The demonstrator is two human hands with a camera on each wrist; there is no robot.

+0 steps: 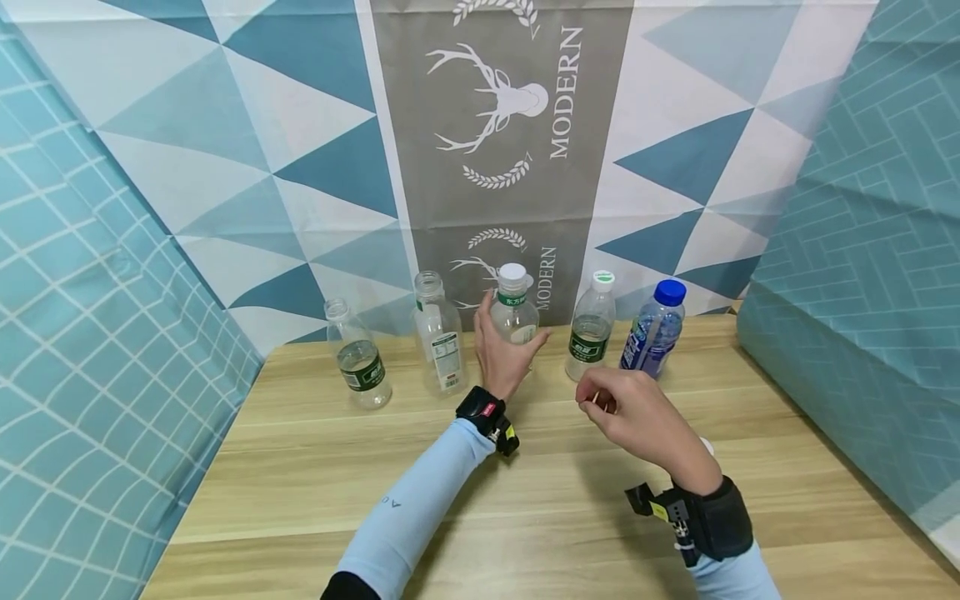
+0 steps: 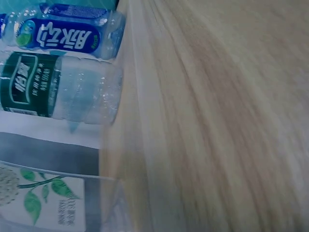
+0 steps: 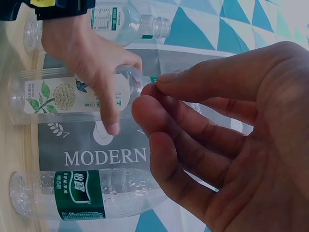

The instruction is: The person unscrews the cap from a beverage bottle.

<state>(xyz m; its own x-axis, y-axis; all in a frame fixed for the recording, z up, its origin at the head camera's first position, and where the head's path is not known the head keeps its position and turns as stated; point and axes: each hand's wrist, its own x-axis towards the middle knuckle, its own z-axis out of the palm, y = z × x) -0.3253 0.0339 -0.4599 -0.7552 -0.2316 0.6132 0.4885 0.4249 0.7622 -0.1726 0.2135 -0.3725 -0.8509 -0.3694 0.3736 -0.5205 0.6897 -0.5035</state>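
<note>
My left hand [image 1: 504, 354] grips a clear plastic bottle [image 1: 513, 312] with a white cap and a green neck band, thumb on one side and fingers on the other. That bottle stands upright at the middle of the row; its label [image 3: 63, 96] shows a pale flower and green leaves. My right hand [image 1: 637, 417] is raised over the table, in front of a green-labelled bottle [image 1: 590, 329] with a white cap. Its fingers are curled, with the thumb tip close against the index finger and nothing visible between them.
At the left stand two uncapped bottles, one green-labelled [image 1: 360, 358] and one taller with a white label [image 1: 442, 350]. A blue-capped bottle [image 1: 655, 329] ends the row at the right. Patterned cloth [image 1: 502, 192] hangs behind the wooden table [image 1: 315, 475]. A small white thing [image 1: 707, 446] peeks out behind my right wrist.
</note>
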